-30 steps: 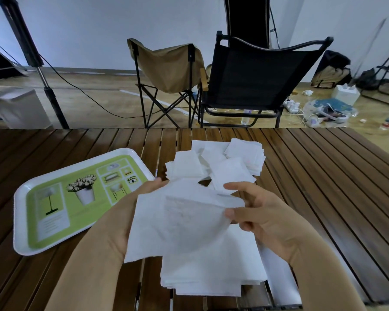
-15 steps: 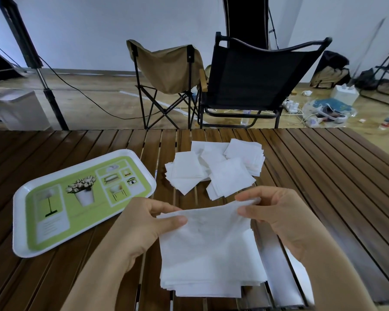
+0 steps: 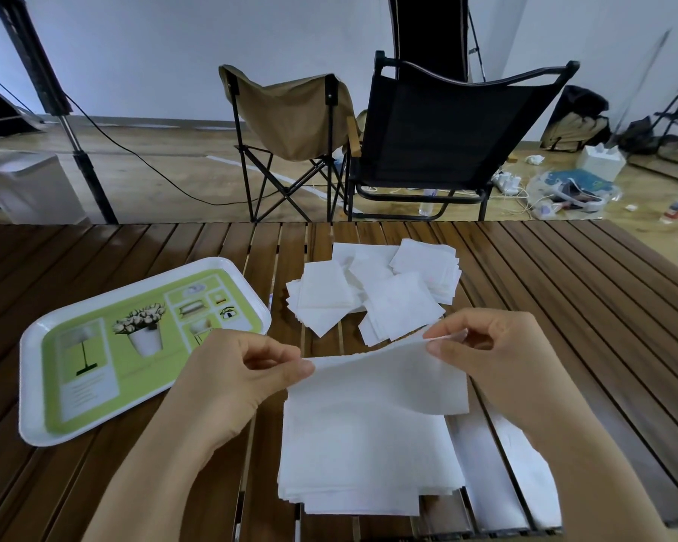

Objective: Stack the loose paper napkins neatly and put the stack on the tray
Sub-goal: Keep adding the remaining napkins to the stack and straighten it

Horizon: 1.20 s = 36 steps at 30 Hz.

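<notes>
A white paper napkin (image 3: 384, 379) is stretched between both hands just above a stack of white napkins (image 3: 365, 455) near the table's front edge. My left hand (image 3: 239, 369) pinches the napkin's far left corner. My right hand (image 3: 482, 346) pinches its far right corner. Behind them, a loose pile of folded white napkins (image 3: 372, 291) lies spread on the slatted table. A white tray (image 3: 36, 346) with a green printed face sits to the left with nothing on it.
The dark wooden slatted table (image 3: 564, 307) runs across the view. Beyond its far edge stand a tan folding chair (image 3: 290, 111) and a black folding chair (image 3: 447, 127). A tripod leg (image 3: 83, 166) and a white bin (image 3: 28, 189) are at the back left.
The napkin came down from a raised, spread position and now lies lower over the stack. Both hands shifted to its far corners.
</notes>
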Each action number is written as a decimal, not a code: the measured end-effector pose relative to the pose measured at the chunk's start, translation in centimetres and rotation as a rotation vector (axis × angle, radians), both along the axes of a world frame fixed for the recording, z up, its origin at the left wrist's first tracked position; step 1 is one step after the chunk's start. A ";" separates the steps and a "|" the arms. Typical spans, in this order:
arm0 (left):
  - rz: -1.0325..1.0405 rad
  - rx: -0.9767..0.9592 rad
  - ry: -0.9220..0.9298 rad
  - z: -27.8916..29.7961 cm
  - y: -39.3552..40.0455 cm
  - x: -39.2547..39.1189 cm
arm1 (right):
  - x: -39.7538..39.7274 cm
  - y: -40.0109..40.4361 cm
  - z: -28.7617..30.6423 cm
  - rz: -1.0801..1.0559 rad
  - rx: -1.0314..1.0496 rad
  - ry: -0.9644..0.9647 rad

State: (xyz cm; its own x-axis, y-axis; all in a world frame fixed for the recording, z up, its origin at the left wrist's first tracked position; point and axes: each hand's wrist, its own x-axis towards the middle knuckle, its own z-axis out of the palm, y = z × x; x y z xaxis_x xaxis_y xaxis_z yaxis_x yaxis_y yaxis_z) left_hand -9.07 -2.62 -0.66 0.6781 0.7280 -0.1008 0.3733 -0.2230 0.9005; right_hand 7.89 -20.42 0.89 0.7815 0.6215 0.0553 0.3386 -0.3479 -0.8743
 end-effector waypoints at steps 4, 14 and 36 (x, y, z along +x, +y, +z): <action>-0.086 0.103 -0.032 0.1 -0.1 0.0 | 0.0 0.1 0.4 0.012 0.040 -0.005; -0.124 0.342 -0.007 0.2 -0.2 0.5 | -0.2 0.0 0.8 0.006 -0.005 -0.005; -0.139 0.169 0.534 -5.7 0.7 2.3 | 1.5 2.5 -6.8 0.006 -0.524 -0.012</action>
